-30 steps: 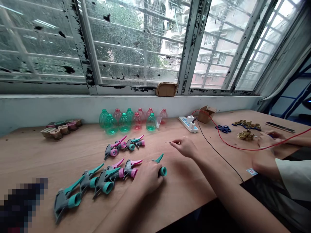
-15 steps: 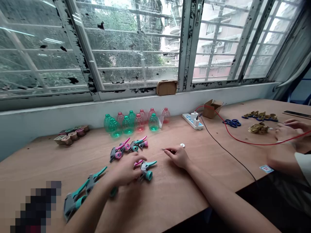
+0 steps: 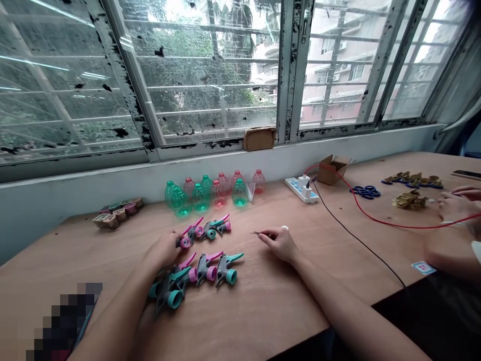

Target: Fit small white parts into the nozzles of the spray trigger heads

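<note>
Spray triggers (image 3: 199,271) lay in two clusters on the wooden table (image 3: 263,311), left hand (image 3: 163,249) rested loosely spread between them, fingertips touching a pink-capped one (image 3: 185,241), right hand (image 3: 280,244) pinched tweezers (image 3: 259,233), blue-and-red sticker (image 3: 423,267) at table edge, its writing unreadable.

Worktop (image 3: 263,306): plywood, set against window wall. Green and pink bottles (image 3: 210,191) clustered upright near wall, behind centre. Small caps (image 3: 116,214) grouped at far left. White power strip (image 3: 301,189) near wall, plug seated; black cable (image 3: 356,240) and red cable (image 3: 379,219) trail right across surface. Open cardboard box (image 3: 332,169) beside strip. Blue rings (image 3: 364,191) and brass parts (image 3: 409,200) further right. Cardboard block (image 3: 259,138) on window sill. Label (image 3: 423,267) near front edge.
</note>
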`<state>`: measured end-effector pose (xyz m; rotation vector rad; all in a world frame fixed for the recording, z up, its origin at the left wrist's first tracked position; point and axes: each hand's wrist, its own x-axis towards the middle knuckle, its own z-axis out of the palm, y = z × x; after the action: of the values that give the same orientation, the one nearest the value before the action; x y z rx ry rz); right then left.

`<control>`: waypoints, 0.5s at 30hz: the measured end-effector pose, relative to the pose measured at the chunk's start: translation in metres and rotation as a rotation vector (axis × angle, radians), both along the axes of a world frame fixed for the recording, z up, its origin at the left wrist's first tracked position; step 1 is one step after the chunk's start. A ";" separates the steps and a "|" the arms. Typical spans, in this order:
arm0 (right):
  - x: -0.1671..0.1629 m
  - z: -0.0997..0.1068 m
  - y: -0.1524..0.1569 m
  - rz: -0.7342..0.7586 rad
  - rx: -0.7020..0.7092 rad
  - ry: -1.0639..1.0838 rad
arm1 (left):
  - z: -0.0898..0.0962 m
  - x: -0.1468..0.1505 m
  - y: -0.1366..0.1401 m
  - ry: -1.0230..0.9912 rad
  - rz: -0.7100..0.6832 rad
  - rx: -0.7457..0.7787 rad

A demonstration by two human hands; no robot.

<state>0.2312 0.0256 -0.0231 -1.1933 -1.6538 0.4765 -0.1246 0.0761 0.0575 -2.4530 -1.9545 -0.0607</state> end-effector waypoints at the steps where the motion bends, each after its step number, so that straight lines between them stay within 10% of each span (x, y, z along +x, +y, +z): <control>1: 0.000 0.001 -0.001 0.027 -0.004 -0.019 | 0.005 0.000 -0.004 -0.023 0.001 0.008; 8: -0.006 0.002 0.001 0.061 0.010 -0.042 | 0.035 0.072 -0.069 -0.411 -0.143 0.088; 15: 0.005 -0.001 0.004 -0.013 -0.003 0.103 | -0.024 0.193 -0.111 -0.672 -0.532 -0.063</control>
<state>0.2363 0.0298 -0.0245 -1.1617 -1.5576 0.5239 0.0682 -0.0354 0.0335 -3.2053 -1.3564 -0.9409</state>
